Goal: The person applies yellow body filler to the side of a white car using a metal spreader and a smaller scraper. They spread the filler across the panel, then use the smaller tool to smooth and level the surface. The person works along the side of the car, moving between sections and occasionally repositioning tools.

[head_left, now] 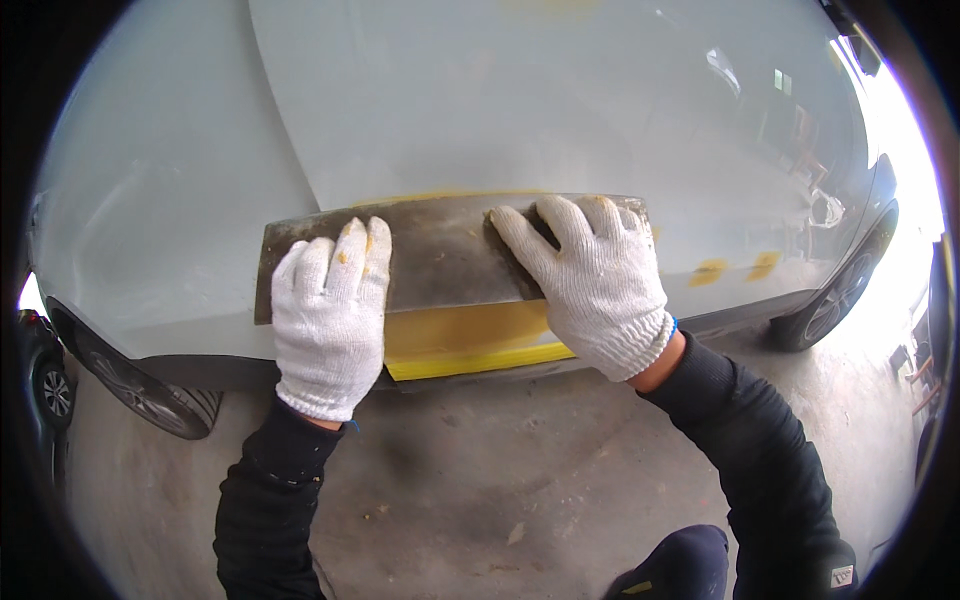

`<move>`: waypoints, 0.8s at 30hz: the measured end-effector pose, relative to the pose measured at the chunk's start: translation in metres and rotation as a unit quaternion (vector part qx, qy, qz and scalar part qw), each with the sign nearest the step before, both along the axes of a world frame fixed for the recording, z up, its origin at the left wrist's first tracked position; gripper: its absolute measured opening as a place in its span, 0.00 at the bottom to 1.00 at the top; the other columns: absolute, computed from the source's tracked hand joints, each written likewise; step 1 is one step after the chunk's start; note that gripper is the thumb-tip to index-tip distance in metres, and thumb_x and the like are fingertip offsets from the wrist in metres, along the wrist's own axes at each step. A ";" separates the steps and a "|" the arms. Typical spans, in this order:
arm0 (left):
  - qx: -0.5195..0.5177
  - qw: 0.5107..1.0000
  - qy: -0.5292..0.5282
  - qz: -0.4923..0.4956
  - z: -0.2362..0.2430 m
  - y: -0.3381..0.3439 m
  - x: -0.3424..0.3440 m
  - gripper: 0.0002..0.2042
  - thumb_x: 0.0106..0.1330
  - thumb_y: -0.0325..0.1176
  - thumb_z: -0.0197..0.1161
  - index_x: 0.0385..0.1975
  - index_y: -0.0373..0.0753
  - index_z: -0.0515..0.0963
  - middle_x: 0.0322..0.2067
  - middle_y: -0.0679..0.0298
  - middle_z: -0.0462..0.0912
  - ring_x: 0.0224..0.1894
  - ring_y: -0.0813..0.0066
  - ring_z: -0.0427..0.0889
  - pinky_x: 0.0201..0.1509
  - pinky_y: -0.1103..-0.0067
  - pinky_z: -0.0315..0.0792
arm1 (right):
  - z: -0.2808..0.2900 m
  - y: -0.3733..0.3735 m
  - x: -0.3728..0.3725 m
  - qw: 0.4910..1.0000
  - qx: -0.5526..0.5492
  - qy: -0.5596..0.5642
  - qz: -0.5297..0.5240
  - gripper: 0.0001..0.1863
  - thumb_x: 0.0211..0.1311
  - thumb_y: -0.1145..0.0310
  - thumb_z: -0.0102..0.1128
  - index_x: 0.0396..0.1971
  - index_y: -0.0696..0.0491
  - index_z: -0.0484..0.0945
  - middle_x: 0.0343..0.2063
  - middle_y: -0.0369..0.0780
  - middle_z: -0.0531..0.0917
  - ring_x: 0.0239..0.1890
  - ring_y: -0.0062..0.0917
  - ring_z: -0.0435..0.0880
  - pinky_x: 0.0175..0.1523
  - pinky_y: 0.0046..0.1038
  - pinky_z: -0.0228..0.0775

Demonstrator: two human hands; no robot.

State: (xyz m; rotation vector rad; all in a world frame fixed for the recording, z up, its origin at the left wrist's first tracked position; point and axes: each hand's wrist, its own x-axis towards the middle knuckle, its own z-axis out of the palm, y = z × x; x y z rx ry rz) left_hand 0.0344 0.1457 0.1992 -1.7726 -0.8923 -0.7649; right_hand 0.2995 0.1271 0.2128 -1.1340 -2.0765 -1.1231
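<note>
Both my hands wear white knitted gloves with yellow smears on the fingertips. Between them, a wide, thin, dark grey filler spreader (440,262) lies slightly bent against the lower side of a pale car (480,120). My left hand (332,310) grips its left part, fingers together over its face, thumb hidden. At the other end my right hand (600,285) holds it, thumb and fingers bent onto its face and the fingertips near its upper edge. Yellow body filler (470,335) shows on the panel below the spreader, and a thin line of it above.
A door seam curves down the panel at upper left. Car wheels stand at left (140,385) and right (845,290). Yellow patches (710,272) mark the panel right of my right hand. Below lies a stained concrete floor (480,490); my dark-clad knee (680,565) shows at the bottom.
</note>
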 end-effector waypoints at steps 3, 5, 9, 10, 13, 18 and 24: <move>-0.015 1.000 -0.001 -0.004 -0.011 -0.007 0.000 0.31 0.49 0.22 0.62 0.60 0.35 0.80 0.54 0.57 0.81 0.53 0.55 0.78 0.61 0.62 0.72 | -0.008 -0.007 0.000 1.000 -0.024 -0.002 -0.015 0.30 0.57 0.68 0.61 0.63 0.50 0.76 0.44 0.41 0.75 0.45 0.36 0.77 0.50 0.40 0.71; -0.022 1.000 0.005 0.000 -0.021 -0.009 0.000 0.31 0.49 0.21 0.62 0.60 0.35 0.79 0.54 0.56 0.81 0.52 0.55 0.78 0.62 0.61 0.72 | -0.014 -0.011 0.000 0.999 -0.041 0.001 -0.004 0.29 0.57 0.68 0.61 0.63 0.50 0.77 0.44 0.41 0.75 0.45 0.36 0.77 0.50 0.40 0.71; -0.059 0.998 0.005 0.001 -0.030 -0.015 -0.003 0.29 0.52 0.21 0.62 0.60 0.35 0.79 0.54 0.56 0.80 0.53 0.55 0.77 0.63 0.61 0.71 | -0.022 -0.012 0.000 0.998 -0.055 -0.012 0.013 0.30 0.57 0.69 0.61 0.64 0.50 0.77 0.44 0.42 0.75 0.45 0.35 0.76 0.49 0.40 0.71; -0.067 0.998 0.002 0.002 -0.029 -0.019 -0.001 0.29 0.53 0.22 0.62 0.60 0.35 0.79 0.55 0.56 0.80 0.53 0.55 0.77 0.63 0.61 0.71 | -0.021 -0.015 0.002 0.997 -0.071 -0.003 0.022 0.31 0.57 0.69 0.61 0.65 0.47 0.76 0.45 0.42 0.76 0.45 0.35 0.77 0.49 0.40 0.71; -0.038 0.999 0.007 -0.008 -0.013 -0.023 0.009 0.28 0.55 0.22 0.62 0.60 0.36 0.80 0.54 0.56 0.80 0.54 0.55 0.77 0.63 0.61 0.72 | -0.009 -0.025 0.008 0.997 -0.077 -0.005 -0.020 0.32 0.56 0.69 0.62 0.66 0.44 0.76 0.45 0.42 0.76 0.46 0.35 0.77 0.50 0.39 0.71; 0.018 0.999 0.029 0.011 0.019 -0.008 0.013 0.22 0.60 0.29 0.62 0.57 0.39 0.82 0.51 0.58 0.80 0.52 0.58 0.77 0.62 0.62 0.73 | 0.002 -0.003 0.009 0.999 0.035 0.017 0.007 0.31 0.56 0.69 0.62 0.64 0.41 0.77 0.44 0.36 0.75 0.45 0.32 0.76 0.52 0.38 0.73; -0.003 0.999 0.035 0.016 0.005 0.001 0.011 0.24 0.56 0.27 0.64 0.56 0.39 0.84 0.51 0.58 0.81 0.50 0.58 0.78 0.57 0.64 0.74 | -0.010 0.002 0.003 0.999 -0.032 0.034 0.000 0.33 0.50 0.78 0.66 0.61 0.43 0.80 0.49 0.40 0.77 0.50 0.38 0.76 0.57 0.41 0.71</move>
